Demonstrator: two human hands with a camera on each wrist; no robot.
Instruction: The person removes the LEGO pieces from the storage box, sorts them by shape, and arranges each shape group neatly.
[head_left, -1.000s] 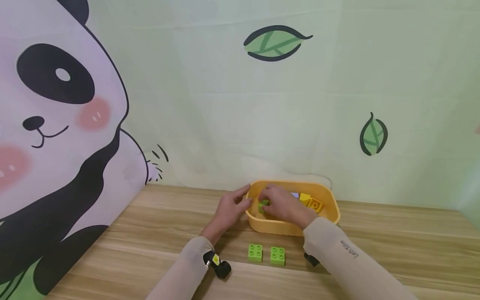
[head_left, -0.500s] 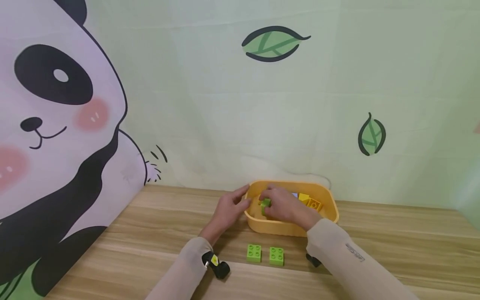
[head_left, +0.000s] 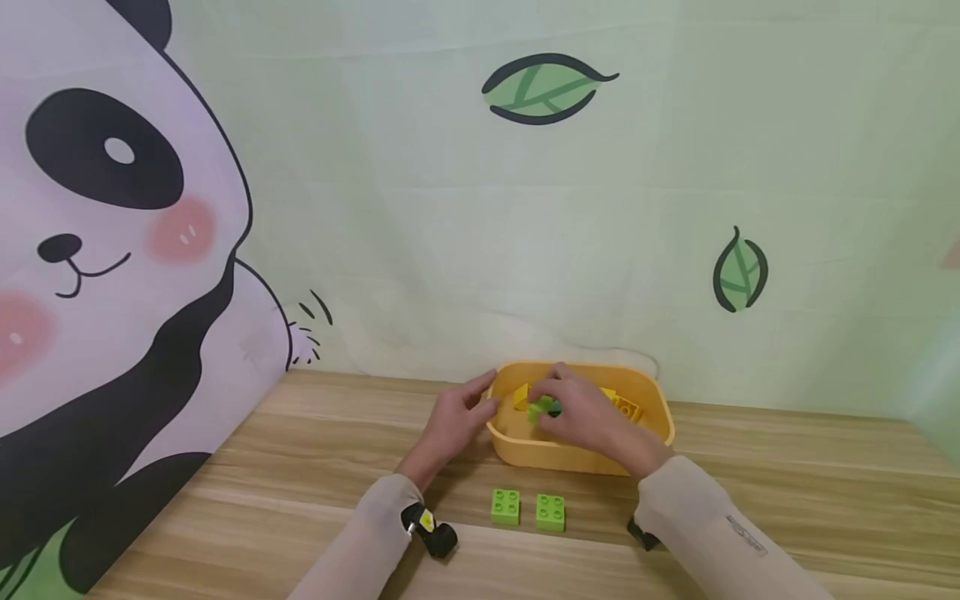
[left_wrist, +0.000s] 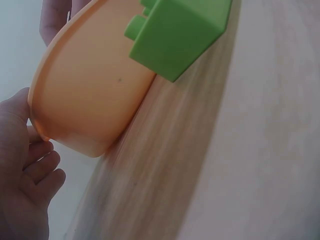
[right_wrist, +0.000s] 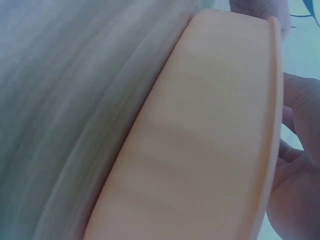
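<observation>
An orange plastic bin (head_left: pixel 555 455) stands against the back wall with several toy building bricks in it. At its left end my left hand (head_left: pixel 453 425) grips the rim; in the left wrist view the thumb and fingers of this hand (left_wrist: pixel 25 175) meet the bin wall (left_wrist: pixel 90 85). My right hand (head_left: pixel 588 412) reaches inside and pinches a light green brick (head_left: pixel 536 411) between thumb and fingers. A darker green piece (head_left: pixel 555 407) shows beside it, partly covered by the fingers. From the right wrist, the bin's side (right_wrist: pixel 200 125) hides what the right hand (right_wrist: pixel 300 165) holds.
Two light green four-stud bricks, a left one (head_left: pixel 506 507) and a right one (head_left: pixel 551 512), sit on the wooden table (head_left: pixel 337 417) before the bin. Inside lie a yellow brick (head_left: pixel 521 397) at left and an orange-yellow one (head_left: pixel 627 408) at right. A panda-print cloth (head_left: pixel 420 208) hangs behind.
My right hand has shifted right within the bin along with the light green brick, uncovering the yellow brick at the left. My left hand keeps its place on the rim.
</observation>
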